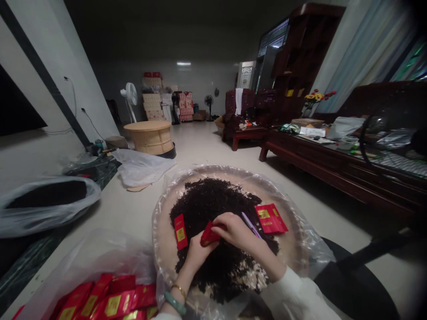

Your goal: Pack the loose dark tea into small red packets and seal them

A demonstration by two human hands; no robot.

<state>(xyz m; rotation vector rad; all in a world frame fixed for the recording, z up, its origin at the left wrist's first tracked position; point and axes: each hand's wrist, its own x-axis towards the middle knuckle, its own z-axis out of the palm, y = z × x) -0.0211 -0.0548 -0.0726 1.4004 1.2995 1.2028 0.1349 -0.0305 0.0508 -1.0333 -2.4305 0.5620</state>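
Observation:
Both hands meet over a heap of dark, loose tea-like leaves [213, 200] in a wide round tray [167, 195] lined with clear plastic. My left hand [199, 252] is closed around a small red packet [207, 234], holding it from below. At the packet's upper right end, my right hand [230, 227] pinches it with thumb and fingers. Left of the hands, a red packet with a gold label [180, 232] lies at the heap's edge. A slim purple and white stick-like tool [251, 224] rests just right of my right hand. Further right lie overlapping red packets [271, 218].
A plastic bag of red packets [113, 304] sits at the lower left. Behind it is an open bag of dark leaves [50, 194]. A round wooden stand [150, 135] is ahead, and a long dark wooden table [320, 164] runs along the right.

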